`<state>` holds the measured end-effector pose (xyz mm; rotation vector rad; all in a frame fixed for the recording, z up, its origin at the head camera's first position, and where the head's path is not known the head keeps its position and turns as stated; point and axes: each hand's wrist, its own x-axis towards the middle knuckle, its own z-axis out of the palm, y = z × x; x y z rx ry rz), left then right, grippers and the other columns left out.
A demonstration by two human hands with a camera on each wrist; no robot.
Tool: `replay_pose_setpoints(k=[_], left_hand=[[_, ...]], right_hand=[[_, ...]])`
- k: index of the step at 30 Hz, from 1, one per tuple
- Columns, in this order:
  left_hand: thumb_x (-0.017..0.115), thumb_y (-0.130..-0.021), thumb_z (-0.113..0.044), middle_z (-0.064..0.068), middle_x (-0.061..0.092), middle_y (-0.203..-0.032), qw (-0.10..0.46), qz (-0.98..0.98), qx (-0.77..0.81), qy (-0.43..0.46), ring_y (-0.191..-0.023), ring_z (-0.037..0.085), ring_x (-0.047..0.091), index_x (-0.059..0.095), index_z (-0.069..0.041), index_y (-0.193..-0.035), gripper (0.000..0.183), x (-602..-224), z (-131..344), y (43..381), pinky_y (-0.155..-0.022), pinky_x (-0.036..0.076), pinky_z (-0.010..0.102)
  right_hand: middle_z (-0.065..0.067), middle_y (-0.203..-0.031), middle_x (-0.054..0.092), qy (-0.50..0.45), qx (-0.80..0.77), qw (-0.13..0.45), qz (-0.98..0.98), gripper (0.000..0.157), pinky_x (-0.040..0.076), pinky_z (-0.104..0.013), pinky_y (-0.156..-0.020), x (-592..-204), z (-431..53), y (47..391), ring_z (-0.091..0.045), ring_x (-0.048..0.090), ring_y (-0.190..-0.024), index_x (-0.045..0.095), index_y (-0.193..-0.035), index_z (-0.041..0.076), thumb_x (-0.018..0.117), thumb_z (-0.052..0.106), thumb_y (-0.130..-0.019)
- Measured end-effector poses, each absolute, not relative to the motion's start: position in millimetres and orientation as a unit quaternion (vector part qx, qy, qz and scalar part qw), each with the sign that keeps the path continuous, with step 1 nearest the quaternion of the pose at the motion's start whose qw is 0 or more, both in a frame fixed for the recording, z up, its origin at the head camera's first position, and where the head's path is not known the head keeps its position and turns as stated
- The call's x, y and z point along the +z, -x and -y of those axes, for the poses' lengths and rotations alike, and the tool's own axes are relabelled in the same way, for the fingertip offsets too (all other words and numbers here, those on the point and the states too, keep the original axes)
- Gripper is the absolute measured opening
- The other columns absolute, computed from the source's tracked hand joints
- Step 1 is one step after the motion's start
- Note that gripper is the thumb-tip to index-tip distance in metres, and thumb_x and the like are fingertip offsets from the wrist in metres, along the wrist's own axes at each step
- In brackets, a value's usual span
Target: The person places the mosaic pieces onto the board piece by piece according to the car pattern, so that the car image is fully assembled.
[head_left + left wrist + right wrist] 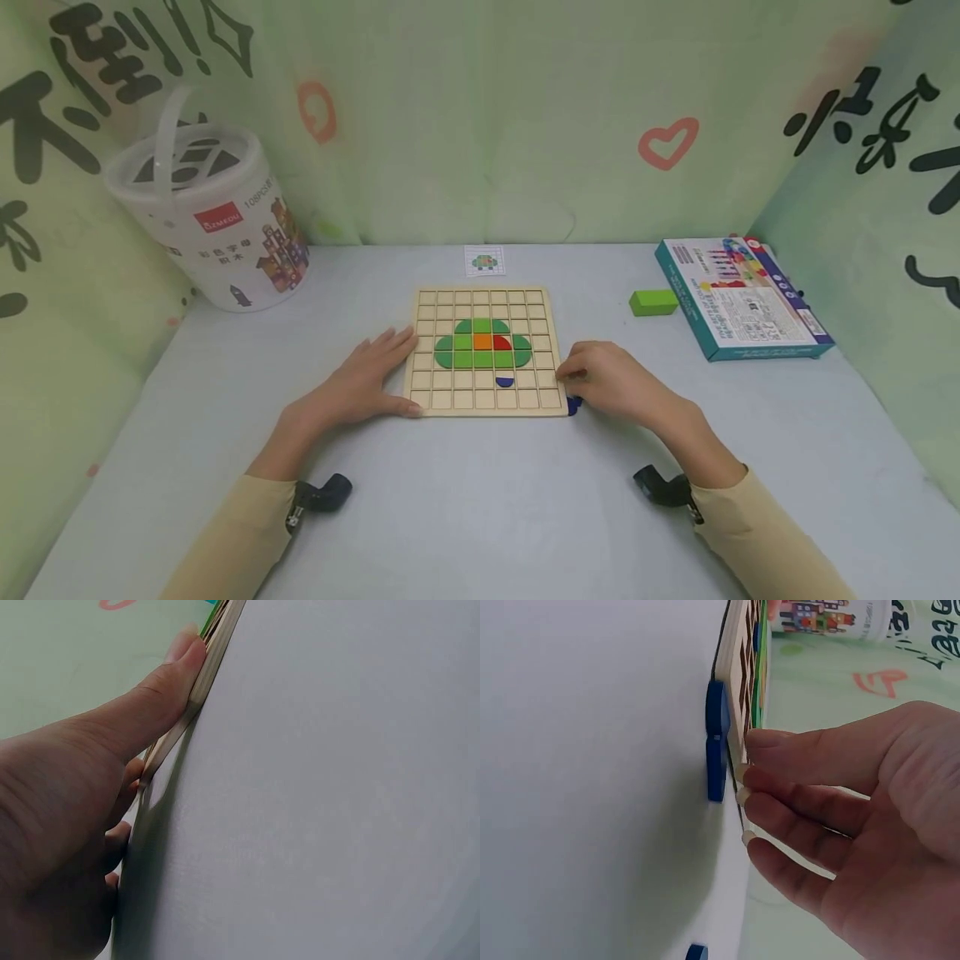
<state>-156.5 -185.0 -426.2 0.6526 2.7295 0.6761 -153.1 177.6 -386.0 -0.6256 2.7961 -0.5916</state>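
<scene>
A wooden grid board (450, 400) lies on the table between the hands. Green, orange and red pieces form a rounded patch (483, 358) in its cells, and a blue half-round piece (505, 382) sits below them. My left hand (363, 379) rests against the board's left side, fingers extended, with the thumb touching the near left corner. Over at the right edge, my right hand (611, 379) has its fingertips close to the board's rim, fingers loosely bent. No piece shows between its thumb and fingers. Blue pieces (716, 742) lie beside the board's near right corner, partly under that hand in the head view.
A small picture card (484, 261) lies behind the board. To the right are a green block (653, 302) and a flat printed box (750, 304). A white lidded bucket (225, 225) stands at the back left. Another blue piece (697, 952) shows in the right wrist view.
</scene>
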Motion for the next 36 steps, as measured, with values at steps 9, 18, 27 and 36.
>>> replay_pose_setpoints(k=[9, 18, 27, 36], left_hand=[[0.078, -0.074, -0.061, 0.004, 0.013, -0.169, 0.128, -0.937, 0.235, -0.224, -0.157, 0.031, 0.006, 0.019, -0.012, -0.16, 0.115, -428.6, 184.8, 157.6, -0.127, 0.006, 0.056], [0.078, -0.074, -0.06, 0.005, 0.013, -0.169, 0.129, -0.937, 0.235, -0.223, -0.157, 0.032, 0.007, 0.02, -0.011, -0.159, 0.115, -428.0, 183.2, 157.4, -0.127, 0.006, 0.056], [0.078, -0.074, -0.06, 0.005, 0.013, -0.169, 0.128, -0.938, 0.235, -0.22, -0.157, 0.032, 0.007, 0.019, -0.011, -0.159, 0.114, -427.5, 185.8, 156.7, -0.127, 0.006, 0.056], [0.078, -0.074, -0.061, 0.005, 0.013, -0.169, 0.125, -0.938, 0.234, -0.225, -0.157, 0.033, 0.007, 0.02, -0.011, -0.159, 0.115, -430.6, 186.9, 158.1, -0.127, 0.005, 0.057]], right_hand=[[0.003, -0.089, 0.067, 0.225, -0.189, 0.119, -0.948, 0.021, 0.053, -0.029, -0.075, -390.4, -193.6, 147.0, -0.012, 0.058, -0.082, 0.079, -0.094, 0.011, 0.073, -0.004, -0.081], [0.005, -0.078, 0.064, 0.233, -0.19, 0.109, -0.947, 0.017, 0.049, -0.026, -0.069, -390.8, -199.5, 150.1, -0.012, 0.053, -0.073, 0.072, -0.081, 0.015, 0.071, -0.002, -0.083], [-0.001, -0.083, 0.068, 0.237, -0.213, 0.083, -0.944, 0.014, 0.05, -0.028, -0.071, -383.9, -175.8, 161.4, -0.014, 0.055, -0.077, 0.073, -0.085, 0.011, 0.068, -0.002, -0.085], [-0.002, -0.089, 0.071, 0.244, -0.259, 0.067, -0.932, 0.012, 0.052, -0.029, -0.072, -389.1, -138.3, 170.3, -0.016, 0.058, -0.08, 0.074, -0.09, 0.01, 0.066, 0.001, -0.088]])
